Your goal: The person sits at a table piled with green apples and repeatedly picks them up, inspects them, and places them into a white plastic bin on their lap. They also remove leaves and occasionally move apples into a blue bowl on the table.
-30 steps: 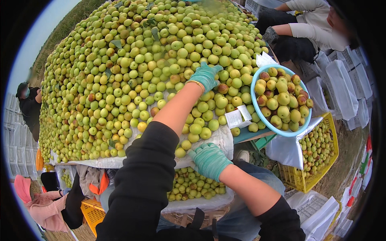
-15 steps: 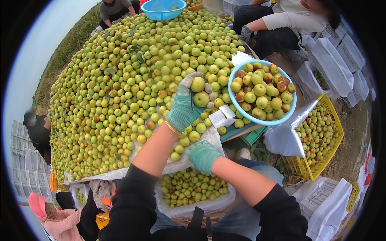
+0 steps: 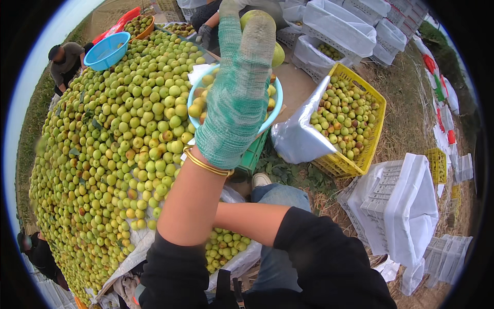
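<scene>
My left hand (image 3: pixel 231 100), in a green and white knit glove with gold-coloured bangles at the wrist, is raised close to the camera. Its fingers close around round yellow-green fruits that look like jujubes; one fruit (image 3: pixel 278 54) shows beside the fingers and another at their tips. Behind this hand stands a blue-rimmed basin (image 3: pixel 279 98) of similar fruits, partly covered by the glove. My right forearm (image 3: pixel 252 220) passes behind the left one, which hides my right hand. Below it, fruits fill a lined crate (image 3: pixel 249 257) by my lap.
A large heap of fruits (image 3: pixel 118 149) spreads across the left. A yellow crate (image 3: pixel 378 116) of redder fruits, with a silvery liner, stands to the right. White-lined crates (image 3: pixel 396 206) lie beyond. A blue basket (image 3: pixel 107 51) sits atop the heap; other people (image 3: pixel 67 64) crouch around.
My left hand has come up and nearer the camera with the fruits still in it. My right hand has gone behind the left forearm. The view has swung right.
</scene>
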A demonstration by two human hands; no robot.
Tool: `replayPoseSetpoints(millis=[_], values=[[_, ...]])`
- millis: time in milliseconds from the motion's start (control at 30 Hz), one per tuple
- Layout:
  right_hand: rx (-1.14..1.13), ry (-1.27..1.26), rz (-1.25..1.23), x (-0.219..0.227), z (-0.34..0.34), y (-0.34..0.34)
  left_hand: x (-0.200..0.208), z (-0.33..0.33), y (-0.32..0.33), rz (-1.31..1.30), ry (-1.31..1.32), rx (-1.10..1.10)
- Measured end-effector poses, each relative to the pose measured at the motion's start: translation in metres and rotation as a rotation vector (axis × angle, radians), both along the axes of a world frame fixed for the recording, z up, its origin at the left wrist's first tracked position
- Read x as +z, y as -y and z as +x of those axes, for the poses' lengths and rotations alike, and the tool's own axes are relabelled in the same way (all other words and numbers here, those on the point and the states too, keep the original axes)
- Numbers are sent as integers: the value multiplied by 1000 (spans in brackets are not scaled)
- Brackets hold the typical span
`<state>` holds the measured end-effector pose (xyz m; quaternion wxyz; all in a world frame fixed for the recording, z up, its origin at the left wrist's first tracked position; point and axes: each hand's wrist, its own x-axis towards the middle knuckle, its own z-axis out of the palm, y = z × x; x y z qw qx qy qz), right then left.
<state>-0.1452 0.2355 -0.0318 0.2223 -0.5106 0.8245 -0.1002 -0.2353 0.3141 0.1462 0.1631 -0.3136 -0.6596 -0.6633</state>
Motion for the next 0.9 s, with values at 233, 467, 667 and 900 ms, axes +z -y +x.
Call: replayPoseSetpoints(millis=[233, 467, 667, 900], values=[[5, -10, -8, 22, -3, -6, -26, 6, 31, -29, 225, -38], [31, -62, -26, 9, 0, -6, -140, 98, 230, -660, 522, 559], [-11, -8, 6, 10, -4, 1, -205, 194, 281, -1551, 592, 577], [-490, -152, -44, 28, -48, -27, -222, 228, 294, -1246, 223, 627]])
